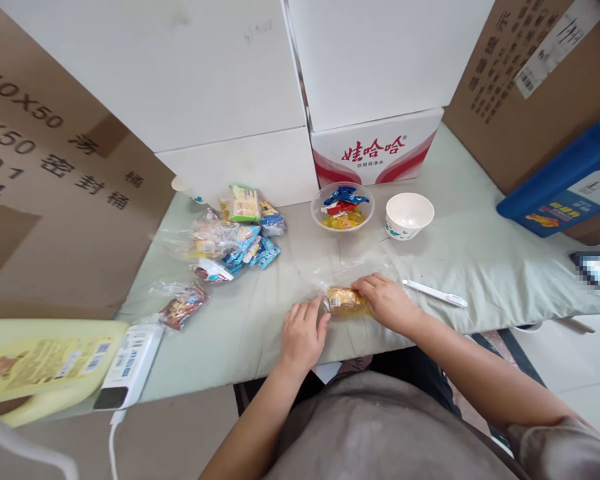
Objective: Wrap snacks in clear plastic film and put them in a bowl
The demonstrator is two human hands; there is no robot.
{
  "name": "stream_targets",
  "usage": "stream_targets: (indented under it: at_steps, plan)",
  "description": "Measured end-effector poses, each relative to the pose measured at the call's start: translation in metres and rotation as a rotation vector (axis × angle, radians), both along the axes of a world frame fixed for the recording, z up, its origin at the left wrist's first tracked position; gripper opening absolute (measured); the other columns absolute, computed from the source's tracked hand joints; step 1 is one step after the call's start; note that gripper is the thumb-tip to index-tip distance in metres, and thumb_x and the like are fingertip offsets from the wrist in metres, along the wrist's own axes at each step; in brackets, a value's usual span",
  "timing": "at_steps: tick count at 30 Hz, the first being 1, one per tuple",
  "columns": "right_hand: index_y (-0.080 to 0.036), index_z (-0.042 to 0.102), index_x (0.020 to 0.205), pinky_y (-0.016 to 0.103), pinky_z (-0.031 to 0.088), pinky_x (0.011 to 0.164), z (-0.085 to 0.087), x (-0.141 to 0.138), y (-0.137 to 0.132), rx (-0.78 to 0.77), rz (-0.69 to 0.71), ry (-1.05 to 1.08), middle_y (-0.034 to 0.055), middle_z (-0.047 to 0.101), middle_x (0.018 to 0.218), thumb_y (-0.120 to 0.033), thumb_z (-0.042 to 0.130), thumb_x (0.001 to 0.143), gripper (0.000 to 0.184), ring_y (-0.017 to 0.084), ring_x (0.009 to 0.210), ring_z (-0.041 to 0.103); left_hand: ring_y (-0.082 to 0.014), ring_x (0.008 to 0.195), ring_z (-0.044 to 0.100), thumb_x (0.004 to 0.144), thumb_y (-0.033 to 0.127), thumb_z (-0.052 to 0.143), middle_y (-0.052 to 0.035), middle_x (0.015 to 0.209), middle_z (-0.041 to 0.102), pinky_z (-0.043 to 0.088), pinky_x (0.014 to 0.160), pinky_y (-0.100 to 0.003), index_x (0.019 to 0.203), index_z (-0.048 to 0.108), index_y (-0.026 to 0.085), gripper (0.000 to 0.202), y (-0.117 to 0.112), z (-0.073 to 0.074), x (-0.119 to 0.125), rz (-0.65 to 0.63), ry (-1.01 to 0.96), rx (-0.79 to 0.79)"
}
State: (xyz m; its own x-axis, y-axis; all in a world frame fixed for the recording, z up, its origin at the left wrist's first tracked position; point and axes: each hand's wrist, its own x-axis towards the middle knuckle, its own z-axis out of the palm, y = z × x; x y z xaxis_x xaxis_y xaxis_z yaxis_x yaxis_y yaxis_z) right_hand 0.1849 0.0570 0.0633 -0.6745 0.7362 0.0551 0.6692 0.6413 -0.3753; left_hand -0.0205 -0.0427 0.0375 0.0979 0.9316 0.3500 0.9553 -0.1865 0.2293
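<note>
- Because the snack packet (344, 300) is small and sealed in thin film, judge it light, soft and crinkly. The film is probably slippery, and the contents may crush under a hard squeeze.
- Location: the packet lies flat on the cloth-covered worktop (480, 267), near its front edge and directly between the two hands. A loose sheet or bag of clear plastic (350, 270) lies around and just behind it; whether the packet is inside it cannot be told.
- Hold points: the two short ends are the safest places to take hold, pinched lightly at the seams and not across the filled middle.
- Right hand (387, 303): closed over the right end of the packet with the fingers curled down onto it. The wrist is low, and the forearm comes in from the lower right.
- Left hand (303, 333): loosely open, palm down on the worktop, with its fingertips touching the left end of the packet. The forearm runs up from the lower centre.
- Nearby items: a white pen-shaped tool (434, 293) lies just beside the right hand. A clear bowl of wrapped sweets (343, 207) and a white paper cup (409, 215) stand farther back. A pile of snack packets (230, 240) lies well to the left.
</note>
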Motion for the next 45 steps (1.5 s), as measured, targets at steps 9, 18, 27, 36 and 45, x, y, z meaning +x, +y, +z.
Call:
stream_targets:
  at_steps: [9,18,27,36,45]
  plan:
    - [-0.015,0.058,0.119,0.041,0.044,0.092,-0.003,-0.013,-0.008,-0.088,0.002,-0.058,0.0117,0.064,0.109,-0.041,0.073,0.077,0.052,0.028,0.106,0.054,-0.0229,0.119,0.055,0.091,0.014,0.044,-0.0102,0.115,0.066,0.047,0.096,-0.040,0.111,0.062,0.016,0.026,0.007,0.022,0.012,-0.378,-0.168,0.170]
    - [-0.016,0.054,0.120,0.042,0.048,0.088,0.002,-0.010,-0.039,-0.096,0.094,-0.066,0.0122,0.058,0.111,-0.026,0.080,0.070,0.057,0.028,0.101,0.056,-0.0214,0.093,0.068,0.097,0.023,0.038,-0.0079,0.111,0.069,0.055,0.081,-0.035,0.112,0.064,0.019,0.030,0.027,0.020,-0.003,0.111,-0.026,-0.316]
    - [-0.021,0.059,0.113,0.033,0.050,0.082,0.024,0.028,-0.008,-0.390,0.080,0.385,0.0071,0.066,0.105,-0.027,0.063,0.085,0.029,0.019,0.094,0.063,-0.0274,0.117,0.058,0.085,0.034,0.062,-0.0103,0.144,0.045,0.051,0.096,-0.041,0.133,0.051,0.022,0.051,0.002,0.002,-0.014,0.043,-0.053,-0.473]
    - [-0.019,0.061,0.079,0.031,0.050,0.069,0.036,-0.008,0.044,-0.706,-0.121,0.626,0.0019,0.067,0.079,-0.031,0.064,0.071,0.015,0.016,0.073,0.061,-0.0286,0.111,0.061,0.083,0.038,0.064,-0.0121,0.132,0.056,0.055,0.088,-0.042,0.126,0.055,0.021,0.046,-0.004,-0.019,-0.009,0.044,0.009,-0.188]
    - [-0.020,0.057,0.082,0.029,0.049,0.066,0.066,-0.022,0.073,-0.511,-0.353,1.045,0.0004,0.063,0.076,-0.041,0.069,0.068,0.028,0.014,0.068,0.058,-0.0293,0.106,0.061,0.083,0.040,0.063,-0.0130,0.124,0.062,0.054,0.086,-0.043,0.120,0.060,0.019,0.043,-0.014,-0.036,-0.008,0.056,0.029,0.019]
